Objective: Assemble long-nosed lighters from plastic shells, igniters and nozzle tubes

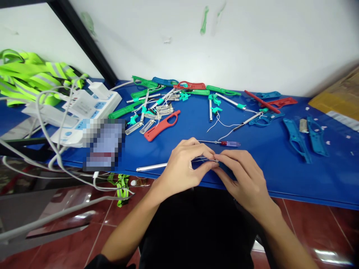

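My left hand (188, 164) and my right hand (243, 172) meet over the front edge of the blue table. Their fingertips pinch together on a thin wire (199, 160), part of which shows inside the curl of my left fingers. Whatever is at the wire's end is mostly hidden by the fingers. A silver metal tube (151, 167) lies by the table edge and runs behind my left hand. Just beyond my hands rests a screwdriver (230, 144) with a red and purple handle. Farther back are metal tubes with green pieces (215, 110) and white wires.
Red, green and blue plastic casing halves lie about, among them a red one (162, 126) and a blue one (297, 140). A white power strip (108, 106) with cables and a blurred phone (105, 145) occupy the left. A cardboard box (340, 95) stands at right.
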`<state>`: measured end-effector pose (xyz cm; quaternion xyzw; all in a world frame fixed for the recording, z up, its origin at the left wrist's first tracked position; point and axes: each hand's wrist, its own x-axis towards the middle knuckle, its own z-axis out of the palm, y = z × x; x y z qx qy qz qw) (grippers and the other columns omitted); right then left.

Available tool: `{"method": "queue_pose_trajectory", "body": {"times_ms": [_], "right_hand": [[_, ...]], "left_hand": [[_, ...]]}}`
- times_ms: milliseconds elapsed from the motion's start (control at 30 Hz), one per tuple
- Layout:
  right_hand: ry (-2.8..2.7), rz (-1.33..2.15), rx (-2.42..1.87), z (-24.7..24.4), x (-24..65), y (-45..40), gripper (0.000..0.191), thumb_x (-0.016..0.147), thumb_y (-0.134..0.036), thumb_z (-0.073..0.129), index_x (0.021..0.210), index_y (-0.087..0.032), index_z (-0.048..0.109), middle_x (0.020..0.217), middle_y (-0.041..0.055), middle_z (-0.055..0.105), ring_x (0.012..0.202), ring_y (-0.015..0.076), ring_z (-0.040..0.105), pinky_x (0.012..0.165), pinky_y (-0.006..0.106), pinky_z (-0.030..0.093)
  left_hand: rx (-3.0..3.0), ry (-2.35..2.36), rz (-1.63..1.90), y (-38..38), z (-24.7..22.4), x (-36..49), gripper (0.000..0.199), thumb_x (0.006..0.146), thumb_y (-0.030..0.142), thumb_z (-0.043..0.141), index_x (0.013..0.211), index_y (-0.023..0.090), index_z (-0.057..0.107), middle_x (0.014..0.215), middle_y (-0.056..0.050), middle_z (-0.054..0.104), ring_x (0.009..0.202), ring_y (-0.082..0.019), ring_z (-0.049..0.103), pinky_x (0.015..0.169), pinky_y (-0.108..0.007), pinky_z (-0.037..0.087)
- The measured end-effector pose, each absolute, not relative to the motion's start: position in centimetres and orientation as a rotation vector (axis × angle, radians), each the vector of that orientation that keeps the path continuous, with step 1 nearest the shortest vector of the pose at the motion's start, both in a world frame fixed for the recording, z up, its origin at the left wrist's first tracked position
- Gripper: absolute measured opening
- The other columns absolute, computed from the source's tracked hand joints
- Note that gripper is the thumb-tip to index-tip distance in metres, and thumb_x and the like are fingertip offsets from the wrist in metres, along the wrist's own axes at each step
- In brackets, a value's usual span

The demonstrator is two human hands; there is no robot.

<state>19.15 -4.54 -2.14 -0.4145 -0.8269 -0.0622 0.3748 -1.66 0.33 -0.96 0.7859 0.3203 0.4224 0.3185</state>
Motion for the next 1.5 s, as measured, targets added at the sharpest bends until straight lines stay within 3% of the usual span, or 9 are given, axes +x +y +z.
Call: {"method": "queue_pose_trajectory", "body": {"times_ms": [500, 667, 1500], "right_hand": [[-2.153, -0.367, -1.080, -2.11, 19.07, -4.56, 0.041, 0.098, -0.010, 0.077, 0.137, -0.011, 0.064, 0.116, 0.0171, 0.080, 0.103, 0.0273, 0.074, 0.087, 0.041, 0.057], [-2.121, -0.345, -1.094, -2.12, 19.07, -4.43, 0.039, 0.097, -0.010, 0.079, 0.134, -0.010, 0.066, 0.117, 0.0166, 0.080, 0.103, 0.0262, 0.075, 0.087, 0.039, 0.058], [-2.089, -0.164, -1.091, -2.45, 19.46, -4.19, 0.043, 0.100, -0.017, 0.078, 0.141, -0.015, 0.064, 0.122, 0.0146, 0.079, 0.111, 0.0257, 0.075, 0.096, 0.041, 0.061]], "left_hand": [[2.110, 0.869, 1.115, 0.44, -1.04, -1.44, 0.009, 0.098, 0.021, 0.082, 0.098, 0.021, 0.074, 0.099, 0.001, 0.083, 0.092, -0.018, 0.072, 0.092, -0.038, 0.049], [2.098, 0.849, 1.140, 0.51, -1.17, -1.38, 0.001, 0.102, 0.021, 0.078, 0.102, 0.021, 0.077, 0.102, -0.001, 0.085, 0.094, -0.019, 0.073, 0.095, -0.039, 0.049], [2.217, 0.871, 1.201, 0.48, -1.22, -1.22, 0.008, 0.104, 0.017, 0.071, 0.099, 0.020, 0.077, 0.098, -0.001, 0.085, 0.090, -0.018, 0.074, 0.092, -0.038, 0.049]]}}
